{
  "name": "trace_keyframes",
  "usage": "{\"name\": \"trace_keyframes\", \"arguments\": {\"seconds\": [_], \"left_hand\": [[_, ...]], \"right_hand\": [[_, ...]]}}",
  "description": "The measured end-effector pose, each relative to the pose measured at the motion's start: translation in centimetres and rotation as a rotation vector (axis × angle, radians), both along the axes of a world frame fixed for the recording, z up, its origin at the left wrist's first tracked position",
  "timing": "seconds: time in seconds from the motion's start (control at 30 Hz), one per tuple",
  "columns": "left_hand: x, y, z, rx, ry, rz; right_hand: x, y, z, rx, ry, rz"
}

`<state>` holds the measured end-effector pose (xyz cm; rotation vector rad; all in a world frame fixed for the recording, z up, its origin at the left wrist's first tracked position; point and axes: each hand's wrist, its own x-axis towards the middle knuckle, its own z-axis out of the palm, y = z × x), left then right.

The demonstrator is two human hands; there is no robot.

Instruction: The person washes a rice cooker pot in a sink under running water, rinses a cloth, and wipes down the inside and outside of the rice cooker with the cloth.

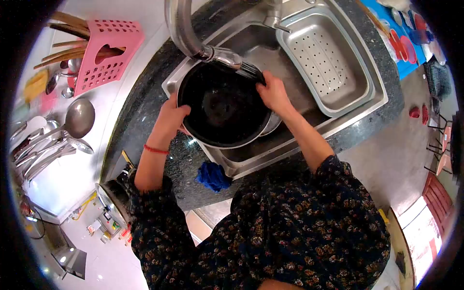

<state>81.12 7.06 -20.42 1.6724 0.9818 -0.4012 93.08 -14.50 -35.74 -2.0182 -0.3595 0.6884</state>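
Observation:
A round pot (224, 108) with a black inside and a thin pale rim is tilted over the sink, its opening facing me. My left hand (173, 116) grips its left rim, thumb over the edge. On the upper right rim, my right hand (275, 92) is closed, fingers mostly hidden behind the wall. Water (250, 71) streams from the faucet (223, 56) toward the rim beside my right hand. Part of a shiny metal piece (273, 125) shows below the pot; I cannot tell what it is.
A perforated steel drain basket (319, 63) sits in the right side of the sink (309, 133). A blue cloth (212, 177) lies on the dark counter. On the left wall hang a pink utensil holder (108, 58) and a ladle (79, 117) among several metal utensils.

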Motion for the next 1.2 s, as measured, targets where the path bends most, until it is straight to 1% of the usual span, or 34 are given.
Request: {"name": "trace_keyframes", "arguments": {"seconds": [0.1, 0.13, 0.17, 0.2, 0.23, 0.27, 0.37, 0.4, 0.43, 0.5, 0.53, 0.63, 0.67, 0.77, 0.8, 0.87, 0.93, 0.97, 1.03, 1.07, 1.1, 1.13, 1.2], "left_hand": [[-0.5, -1.4, -0.6, -0.048, 0.003, -0.013], [0.2, -2.3, -1.4, -0.050, 0.016, -0.017], [0.8, -3.3, -2.0, -0.054, 0.033, -0.020], [1.3, -3.6, -2.5, -0.056, 0.049, -0.021], [1.6, -3.3, -2.8, -0.039, -0.013, -0.035], [2.0, -2.9, -3.1, -0.018, -0.074, -0.046], [1.3, 0.2, -3.3, 0.031, -0.184, -0.066], [1.1, 0.7, -2.3, 0.053, -0.156, -0.044], [0.7, 0.7, -1.3, 0.074, -0.127, -0.024], [-0.5, 0.3, -0.7, 0.046, -0.055, -0.014], [-0.9, 0.3, -0.9, 0.029, -0.021, -0.007], [-1.4, -1.1, -3.9, -0.005, -0.085, 0.064], [-1.6, -0.9, -5.9, 0.033, -0.087, 0.059], [-2.7, -0.6, -11.7, -0.037, -0.203, 0.050], [-2.9, -1.5, -12.7, -0.095, -0.241, 0.145], [-3.0, -3.2, -13.6, -0.112, -0.202, 0.220], [-3.4, -4.4, -14.1, -0.131, -0.160, 0.248], [-3.6, -5.2, -14.4, -0.174, -0.187, 0.299], [-3.7, -7.0, -14.7, -0.259, -0.238, 0.404], [-4.0, -7.4, -16.0, -0.277, -0.245, 0.419], [-4.0, -8.2, -15.9, -0.300, -0.257, 0.443], [-3.8, -9.1, -15.3, -0.323, -0.270, 0.466], [-4.0, -9.6, -15.7, -0.325, -0.211, 0.419]], "right_hand": [[-1.9, -3.1, -1.6, 0.056, -0.005, -0.102], [-1.2, -4.4, -0.4, -0.060, 0.064, -0.073], [-0.9, -5.7, -2.0, 0.052, 0.040, -0.120], [-0.1, -6.1, -1.8, 0.025, -0.006, -0.126], [0.8, -6.1, -1.2, 0.000, -0.055, -0.130], [1.6, -5.5, -0.7, -0.082, -0.036, -0.105], [0.8, -2.1, -2.4, 0.023, -0.060, -0.128], [0.3, -1.1, -1.6, -0.024, -0.033, -0.108], [-0.6, -0.8, -2.3, 0.058, -0.008, -0.109], [-1.7, -1.2, -1.8, 0.096, 0.067, -0.110], [-2.0, -1.8, -0.8, 0.052, 0.060, -0.110], [-1.1, -3.9, 1.6, -0.067, -0.017, -0.111], [-0.7, -4.4, 2.0, -0.093, -0.072, -0.119], [-0.2, -4.8, 5.0, -0.136, -0.192, -0.120], [-0.6, -4.8, 6.4, -0.137, -0.206, -0.132], [-1.5, -4.9, 8.3, -0.156, -0.282, -0.124], [-2.3, -4.9, 9.8, -0.187, -0.278, -0.077], [-2.7, -4.8, 10.4, -0.204, -0.275, -0.054], [-3.6, -4.4, 10.8, -0.256, -0.380, -0.045], [-4.1, -4.4, 11.1, -0.257, -0.447, -0.037], [-4.6, -4.4, 11.4, -0.257, -0.514, -0.027], [-5.0, -4.4, 11.9, -0.275, -0.525, -0.016], [-5.8, -4.5, 13.1, -0.313, -0.551, 0.004]]}}
